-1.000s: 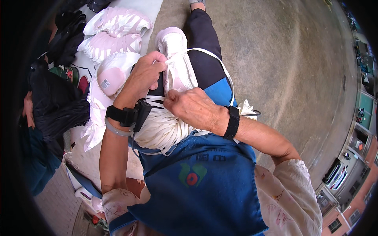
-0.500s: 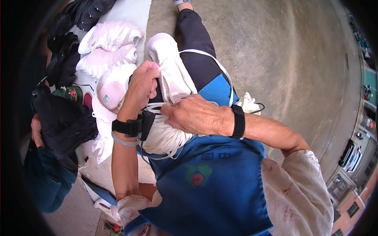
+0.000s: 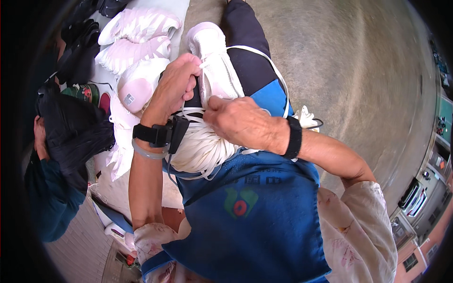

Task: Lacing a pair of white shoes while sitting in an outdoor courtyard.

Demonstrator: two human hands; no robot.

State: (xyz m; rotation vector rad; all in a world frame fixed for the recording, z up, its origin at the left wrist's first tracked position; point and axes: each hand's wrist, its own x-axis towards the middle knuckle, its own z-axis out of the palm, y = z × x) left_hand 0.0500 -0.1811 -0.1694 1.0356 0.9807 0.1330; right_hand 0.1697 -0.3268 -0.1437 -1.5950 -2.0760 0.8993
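A white and pale pink sneaker [image 3: 223, 78] lies across my lap, its toe pointing away from me. At the shoe's left side my left hand [image 3: 180, 81] is closed, pinching a white shoelace [image 3: 204, 66] between thumb and finger. My right hand [image 3: 245, 123] is curled at the shoe's near end; its fingertips are hidden, so what they grip cannot be made out. A thick bundle of white laces [image 3: 200, 150] rests on my lap below both hands. One long loose lace [image 3: 264, 55] loops from the shoe over my dark trouser leg.
More pale pink and white sneakers [image 3: 137, 49] are piled on a white table [image 3: 181, 12] at the left. Black shoes [image 3: 78, 52] lie beyond them. A co-worker's hand [image 3: 40, 134] and dark green sleeve show at far left, beside a black heap [image 3: 78, 127]. Concrete floor [image 3: 339, 85] stretches right.
The view has shifted slightly, so the shoe sits higher in it. My right hand has moved up against the shoe's near end. My left hand keeps its pinch on the shoelace.
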